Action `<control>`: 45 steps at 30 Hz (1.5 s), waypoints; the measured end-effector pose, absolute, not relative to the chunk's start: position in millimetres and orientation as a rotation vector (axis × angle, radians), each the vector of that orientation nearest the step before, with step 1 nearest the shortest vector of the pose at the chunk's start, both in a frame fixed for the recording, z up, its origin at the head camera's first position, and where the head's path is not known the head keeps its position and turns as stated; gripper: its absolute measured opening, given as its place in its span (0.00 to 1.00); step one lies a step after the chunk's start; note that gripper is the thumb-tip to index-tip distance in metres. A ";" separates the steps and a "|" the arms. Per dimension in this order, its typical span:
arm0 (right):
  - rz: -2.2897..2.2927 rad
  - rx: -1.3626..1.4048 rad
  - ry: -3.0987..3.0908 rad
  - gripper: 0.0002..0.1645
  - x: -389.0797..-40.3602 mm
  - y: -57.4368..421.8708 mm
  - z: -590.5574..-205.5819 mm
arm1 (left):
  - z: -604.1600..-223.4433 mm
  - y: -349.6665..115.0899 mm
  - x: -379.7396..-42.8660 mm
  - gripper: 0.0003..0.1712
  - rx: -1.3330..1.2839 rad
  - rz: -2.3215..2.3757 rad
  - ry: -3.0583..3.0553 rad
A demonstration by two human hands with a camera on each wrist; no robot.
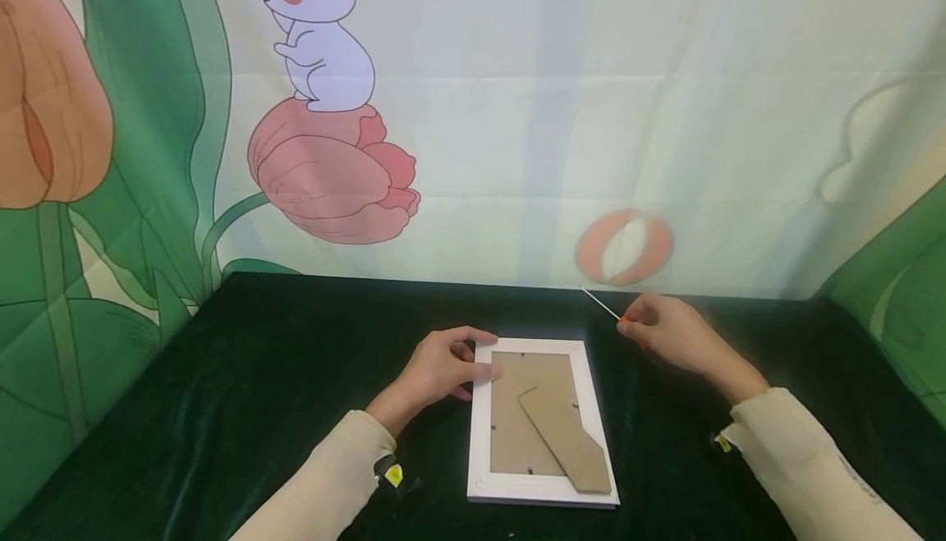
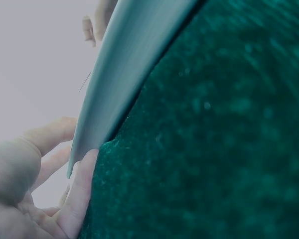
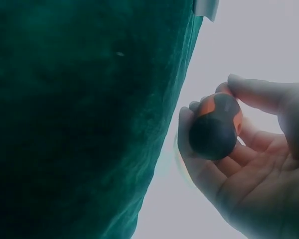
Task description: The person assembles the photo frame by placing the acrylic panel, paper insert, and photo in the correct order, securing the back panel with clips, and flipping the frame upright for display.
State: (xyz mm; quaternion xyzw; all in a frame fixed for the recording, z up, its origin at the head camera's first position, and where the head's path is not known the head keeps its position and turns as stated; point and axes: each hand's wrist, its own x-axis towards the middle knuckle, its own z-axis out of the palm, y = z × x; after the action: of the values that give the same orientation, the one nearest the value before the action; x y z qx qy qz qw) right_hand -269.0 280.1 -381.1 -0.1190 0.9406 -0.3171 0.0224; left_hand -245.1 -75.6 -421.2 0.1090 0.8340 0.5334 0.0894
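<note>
A white picture frame [image 1: 543,489] lies face down on the dark green cloth. Its brown backing board [image 1: 510,410] carries a slanted stand leg [image 1: 565,438] and small dark clips along the edges. At the upper left corner my left hand [image 1: 443,364] grips the frame, thumb over the backing and fingers around the side. In the left wrist view fingertips reach under the frame's edge [image 2: 124,64]. My right hand [image 1: 668,332] holds a screwdriver [image 1: 602,303] by its orange and black handle [image 3: 215,127], off to the right of the frame, its thin shaft pointing up and left.
Green velvet cloth [image 1: 296,385] covers the table, whose far edge meets a printed curtain [image 1: 473,114] with tulips and a white animal. Dark wrist straps with yellow tags [image 1: 394,475] sit at both cuffs.
</note>
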 end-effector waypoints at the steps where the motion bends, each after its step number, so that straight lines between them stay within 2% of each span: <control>1: -0.974 -0.393 2.922 0.14 -272.4 279.2 -382.0 | -421.7 -75.3 -244.8 0.27 0.324 1.586 2.478; 12: -0.917 -0.545 2.959 0.12 -295.3 268.5 -392.0 | -424.5 -75.7 -243.9 0.27 0.310 1.565 2.475; 20: -0.901 -0.529 2.954 0.08 -302.9 265.9 -395.5 | -422.6 -76.2 -246.8 0.27 0.328 1.571 2.474; 31: -0.777 -0.464 2.941 0.10 -310.3 261.7 -394.4 | -420.8 -76.4 -248.1 0.27 0.312 1.572 2.482; 37: -0.794 -0.455 3.025 0.13 -301.8 262.2 -391.5 | -422.9 -75.9 -248.4 0.27 0.313 1.568 2.476; 45: -0.981 -0.438 3.067 0.15 -273.0 244.4 -374.9 | -419.5 -75.0 -246.2 0.29 0.292 1.540 2.507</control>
State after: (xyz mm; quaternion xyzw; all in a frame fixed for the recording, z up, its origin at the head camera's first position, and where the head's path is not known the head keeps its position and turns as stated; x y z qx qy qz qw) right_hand -273.0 244.4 -374.9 -0.1345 0.9424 -0.3015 -0.0543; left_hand -246.2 -75.0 -419.5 0.0984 0.8442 0.5187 0.0923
